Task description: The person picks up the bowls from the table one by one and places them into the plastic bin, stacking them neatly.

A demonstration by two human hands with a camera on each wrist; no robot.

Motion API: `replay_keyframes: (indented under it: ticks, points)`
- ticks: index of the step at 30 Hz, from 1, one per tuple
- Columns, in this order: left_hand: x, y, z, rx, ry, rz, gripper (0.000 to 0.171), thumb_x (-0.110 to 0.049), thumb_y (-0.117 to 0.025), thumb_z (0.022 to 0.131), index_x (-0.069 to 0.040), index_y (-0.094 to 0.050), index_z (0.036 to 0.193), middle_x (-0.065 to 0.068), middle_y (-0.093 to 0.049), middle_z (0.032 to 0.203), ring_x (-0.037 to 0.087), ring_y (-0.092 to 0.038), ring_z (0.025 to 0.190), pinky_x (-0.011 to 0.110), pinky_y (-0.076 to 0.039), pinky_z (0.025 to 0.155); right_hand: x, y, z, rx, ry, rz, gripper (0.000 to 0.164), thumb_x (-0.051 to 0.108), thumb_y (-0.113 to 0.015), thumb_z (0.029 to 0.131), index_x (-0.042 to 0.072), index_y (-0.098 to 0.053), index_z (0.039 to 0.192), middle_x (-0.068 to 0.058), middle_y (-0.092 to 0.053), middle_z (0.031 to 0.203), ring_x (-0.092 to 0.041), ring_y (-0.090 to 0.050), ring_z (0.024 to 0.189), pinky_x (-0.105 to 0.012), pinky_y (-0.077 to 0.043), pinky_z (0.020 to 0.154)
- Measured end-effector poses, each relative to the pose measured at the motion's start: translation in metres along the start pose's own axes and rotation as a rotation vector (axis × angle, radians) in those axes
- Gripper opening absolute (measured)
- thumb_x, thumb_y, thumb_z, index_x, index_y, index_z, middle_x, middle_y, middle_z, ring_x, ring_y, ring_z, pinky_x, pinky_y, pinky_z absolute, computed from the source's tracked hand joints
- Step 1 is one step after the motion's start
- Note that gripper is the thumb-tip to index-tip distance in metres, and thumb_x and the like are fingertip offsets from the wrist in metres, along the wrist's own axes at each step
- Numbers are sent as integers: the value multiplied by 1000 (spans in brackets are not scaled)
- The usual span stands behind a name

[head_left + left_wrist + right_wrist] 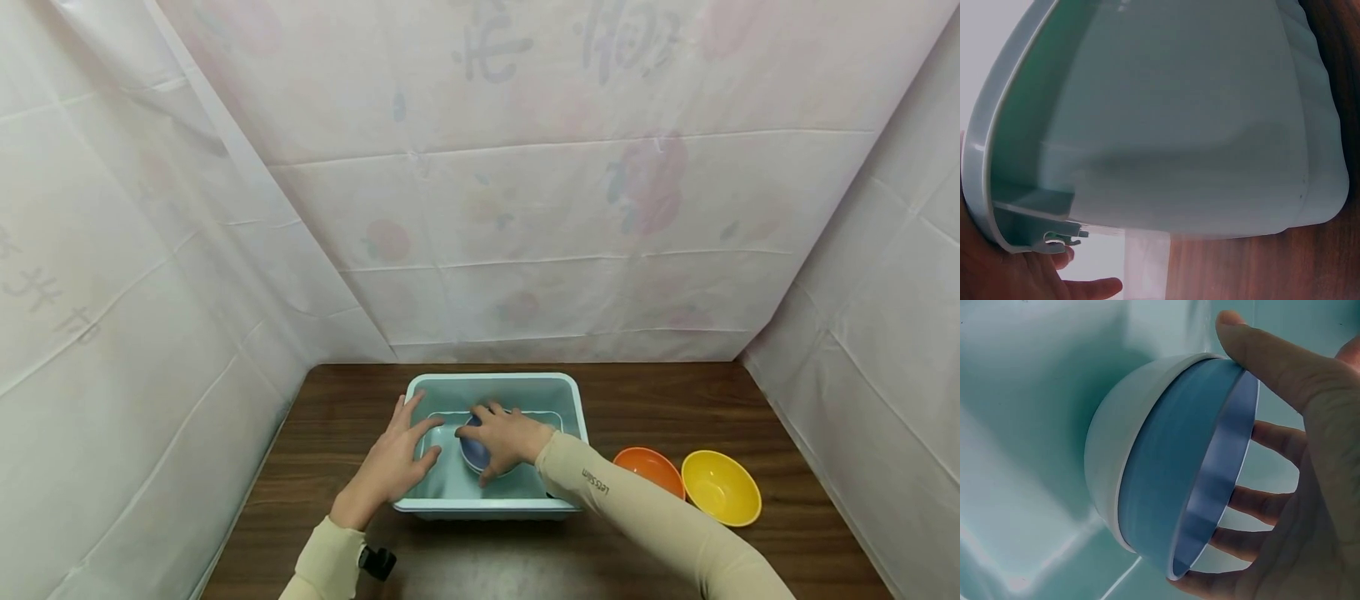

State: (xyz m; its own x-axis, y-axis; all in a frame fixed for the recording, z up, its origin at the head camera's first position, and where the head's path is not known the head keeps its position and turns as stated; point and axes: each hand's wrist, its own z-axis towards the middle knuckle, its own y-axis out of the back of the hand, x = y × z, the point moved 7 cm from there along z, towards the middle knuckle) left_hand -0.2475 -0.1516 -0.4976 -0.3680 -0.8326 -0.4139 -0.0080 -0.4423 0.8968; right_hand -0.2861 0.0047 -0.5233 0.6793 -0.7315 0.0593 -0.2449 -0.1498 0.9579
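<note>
A pale blue-green plastic basin (487,504) stands on the table, and both hands are at it. Inside, my right hand (510,437) spans a blue bowl (1179,450), thumb on one side of the rim and fingertips along the other. That bowl sits nested in a white bowl (1116,444), which rests on the basin floor. My left hand (393,458) lies over the basin's left rim with its fingers spread. In the left wrist view, part of that hand (1029,275) shows by the rim, and the basin's outer wall fills most of the picture.
Right of the basin, an orange bowl (651,468) is partly covered by my right sleeve (637,508). Beside it sits a yellow bowl (722,487). The dark wooden table (315,450) is bordered by white sheets (525,300) at the back and sides.
</note>
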Motion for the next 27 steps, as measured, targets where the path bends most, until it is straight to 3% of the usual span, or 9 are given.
replay_keyframes:
  ticks: [8,17,22,27]
  points:
    - [0,1,-1,-14,-4,-1,44,-27,-73,96,-15,-66,137,19,-18,170,51,-11,156,67,-51,100,0,1,-2,10,-13,-3,90,66,-81,77,41,-43,155,-6,-37,162,-35,-38,149,-62,-48,106]
    - [-1,5,1,-35,-29,67,60,-34,-73,96,-7,-55,147,26,-15,169,53,-11,155,72,-36,112,0,3,-1,3,-11,-8,86,65,-80,79,40,-45,154,-7,-39,160,-34,-40,147,-60,-49,105]
    - [2,5,1,-18,-20,7,63,-33,-72,97,-5,-52,149,26,-15,169,55,-9,154,74,-36,110,0,2,-1,3,-17,-31,85,66,-79,79,43,-45,154,-6,-39,160,-32,-40,147,-58,-49,105]
    - [5,3,2,57,-3,-94,65,-36,-68,99,-4,-48,152,22,-13,171,55,-5,155,73,-38,109,0,1,-1,8,-27,-28,85,67,-78,80,44,-44,154,-5,-38,161,-32,-39,148,-58,-49,106]
